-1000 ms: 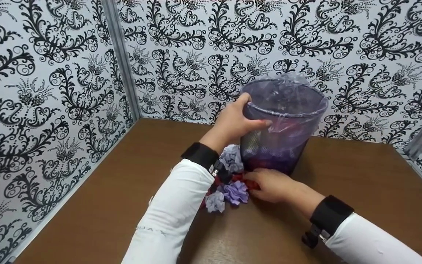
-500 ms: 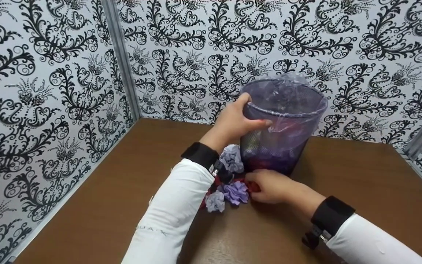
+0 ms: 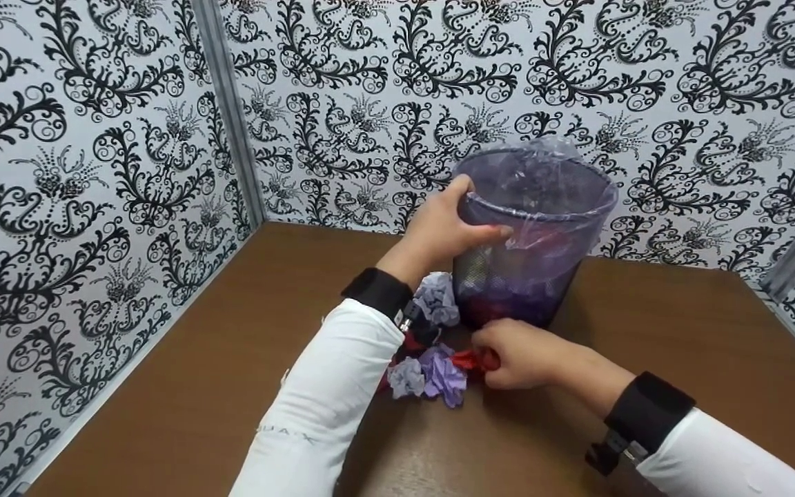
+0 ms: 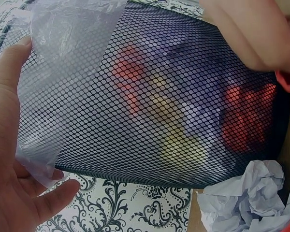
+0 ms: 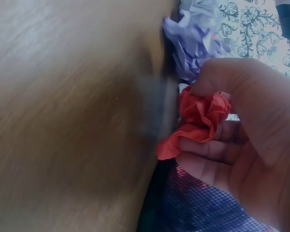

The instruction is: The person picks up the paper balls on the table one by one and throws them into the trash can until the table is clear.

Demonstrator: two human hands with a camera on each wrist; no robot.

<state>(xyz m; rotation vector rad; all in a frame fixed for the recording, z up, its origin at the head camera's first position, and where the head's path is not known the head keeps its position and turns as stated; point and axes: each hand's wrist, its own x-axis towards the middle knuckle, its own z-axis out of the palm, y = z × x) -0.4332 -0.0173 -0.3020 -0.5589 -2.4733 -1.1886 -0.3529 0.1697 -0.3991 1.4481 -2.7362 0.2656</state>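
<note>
A black mesh wastebasket (image 3: 508, 276) lined with a clear plastic bag (image 3: 577, 228) stands tilted on the table. My left hand (image 3: 435, 228) grips it at the rim, with the thumb across the bag on the near side. Red, yellow and purple crumpled papers show through the mesh in the left wrist view. Low by the basket's base, my right hand (image 3: 525, 355) pinches a red crumpled paper (image 5: 198, 116) between thumb and curled fingers. Just left of it lie a purple paper ball (image 3: 447, 379) and a pale grey one (image 3: 406, 377).
Another pale grey paper ball (image 3: 437, 300) sits against the basket's left side. More red paper (image 3: 411, 342) is partly hidden behind my left wrist strap. The brown table (image 3: 232, 345) meets patterned walls (image 3: 370, 103) at the back and left.
My right hand has drawn slightly right and toward me with the red paper. The purple ball has turned and shifted nearer. My left hand and the basket stay where they were.
</note>
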